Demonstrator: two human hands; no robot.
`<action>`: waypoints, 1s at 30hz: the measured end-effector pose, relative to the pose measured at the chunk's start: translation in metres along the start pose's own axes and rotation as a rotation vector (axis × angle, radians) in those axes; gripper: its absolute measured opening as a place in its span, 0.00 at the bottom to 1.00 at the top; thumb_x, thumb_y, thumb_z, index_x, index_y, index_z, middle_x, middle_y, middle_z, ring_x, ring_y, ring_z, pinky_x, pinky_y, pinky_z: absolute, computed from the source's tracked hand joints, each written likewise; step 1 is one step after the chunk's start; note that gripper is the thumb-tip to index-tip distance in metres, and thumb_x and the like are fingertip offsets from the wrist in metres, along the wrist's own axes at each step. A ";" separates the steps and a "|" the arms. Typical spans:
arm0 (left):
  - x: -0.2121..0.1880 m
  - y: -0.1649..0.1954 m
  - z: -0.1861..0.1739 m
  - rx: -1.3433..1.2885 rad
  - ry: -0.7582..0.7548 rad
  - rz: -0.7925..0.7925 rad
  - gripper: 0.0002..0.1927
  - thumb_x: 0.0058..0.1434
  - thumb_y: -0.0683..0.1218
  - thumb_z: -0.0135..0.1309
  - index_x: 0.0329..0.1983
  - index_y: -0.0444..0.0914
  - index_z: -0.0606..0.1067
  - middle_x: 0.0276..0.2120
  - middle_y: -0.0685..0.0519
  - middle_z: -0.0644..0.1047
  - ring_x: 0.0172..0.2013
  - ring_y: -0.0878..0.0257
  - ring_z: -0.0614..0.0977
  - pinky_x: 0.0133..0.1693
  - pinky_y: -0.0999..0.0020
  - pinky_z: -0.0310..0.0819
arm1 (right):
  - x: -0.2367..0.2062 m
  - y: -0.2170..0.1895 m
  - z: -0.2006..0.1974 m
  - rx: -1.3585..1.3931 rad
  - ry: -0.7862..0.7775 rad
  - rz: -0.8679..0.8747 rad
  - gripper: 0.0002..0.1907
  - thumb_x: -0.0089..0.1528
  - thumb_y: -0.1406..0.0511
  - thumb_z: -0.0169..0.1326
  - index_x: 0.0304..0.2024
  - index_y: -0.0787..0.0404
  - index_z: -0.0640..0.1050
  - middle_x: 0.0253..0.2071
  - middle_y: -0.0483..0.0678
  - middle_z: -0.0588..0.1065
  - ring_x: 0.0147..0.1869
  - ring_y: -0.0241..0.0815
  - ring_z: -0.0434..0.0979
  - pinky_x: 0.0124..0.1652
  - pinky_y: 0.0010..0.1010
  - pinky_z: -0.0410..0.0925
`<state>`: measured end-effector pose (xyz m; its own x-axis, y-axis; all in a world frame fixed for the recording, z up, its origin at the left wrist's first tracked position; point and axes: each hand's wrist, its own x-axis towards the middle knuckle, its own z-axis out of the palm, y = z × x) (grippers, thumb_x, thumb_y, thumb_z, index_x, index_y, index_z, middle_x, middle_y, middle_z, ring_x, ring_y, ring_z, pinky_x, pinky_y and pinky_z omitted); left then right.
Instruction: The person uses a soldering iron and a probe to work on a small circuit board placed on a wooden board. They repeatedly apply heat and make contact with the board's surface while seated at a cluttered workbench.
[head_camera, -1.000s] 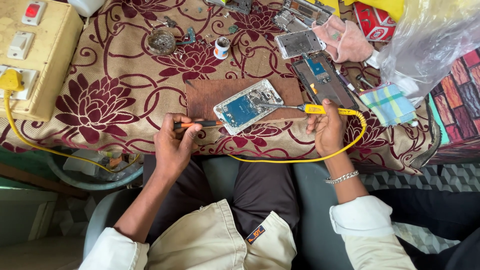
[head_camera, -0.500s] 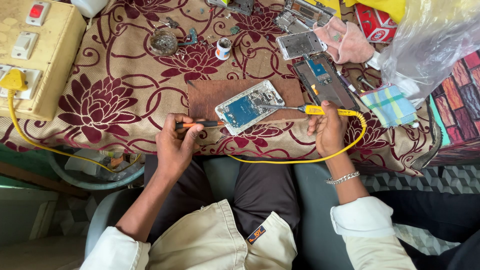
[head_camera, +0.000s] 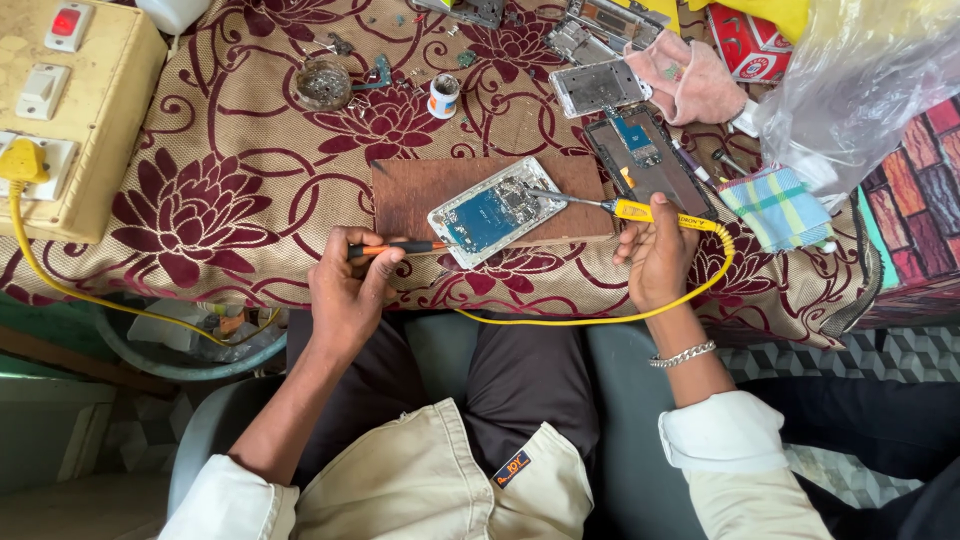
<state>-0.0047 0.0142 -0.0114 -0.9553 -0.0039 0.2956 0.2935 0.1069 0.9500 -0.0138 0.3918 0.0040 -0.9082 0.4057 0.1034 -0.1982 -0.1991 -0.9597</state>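
The worktop (head_camera: 250, 170), cloth-covered, carries a wooden board (head_camera: 410, 195) at frame centre; the opened phone (head_camera: 497, 212) lies on it. Risk: the soldering iron (head_camera: 640, 209) may slip and bridge nearby contacts if either wrist shifts. The right hand (head_camera: 655, 255), grip pinching the iron, reaches from lower right. The left hand (head_camera: 345, 290), grip pinching the orange-handled tool (head_camera: 395, 247), steadies the phone's lower-left edge.

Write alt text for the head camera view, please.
A person's right hand holds a yellow soldering iron to an opened phone on a brown board, while the left hand holds an orange-handled tool at its edge.
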 end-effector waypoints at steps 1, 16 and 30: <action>0.000 0.000 0.000 -0.001 0.000 0.002 0.14 0.67 0.45 0.58 0.44 0.33 0.67 0.39 0.46 0.85 0.23 0.72 0.80 0.22 0.78 0.75 | 0.000 0.000 0.000 0.008 0.012 0.008 0.17 0.71 0.55 0.53 0.37 0.62 0.72 0.21 0.48 0.72 0.20 0.37 0.72 0.21 0.29 0.69; 0.000 -0.002 0.000 -0.013 -0.006 0.026 0.13 0.68 0.44 0.58 0.44 0.33 0.66 0.40 0.46 0.85 0.27 0.72 0.82 0.23 0.78 0.77 | 0.000 0.000 0.000 0.004 0.031 0.003 0.15 0.70 0.57 0.52 0.37 0.62 0.73 0.21 0.48 0.72 0.19 0.38 0.72 0.20 0.29 0.68; 0.000 -0.002 -0.001 -0.022 -0.009 0.002 0.13 0.68 0.44 0.58 0.44 0.34 0.66 0.40 0.46 0.85 0.24 0.72 0.81 0.22 0.78 0.75 | -0.003 -0.001 0.001 0.027 0.040 0.001 0.16 0.69 0.55 0.54 0.38 0.61 0.73 0.21 0.49 0.72 0.21 0.39 0.73 0.21 0.30 0.69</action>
<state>-0.0052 0.0132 -0.0130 -0.9549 0.0050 0.2970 0.2963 0.0848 0.9513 -0.0115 0.3899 0.0045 -0.8930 0.4408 0.0911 -0.2072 -0.2231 -0.9525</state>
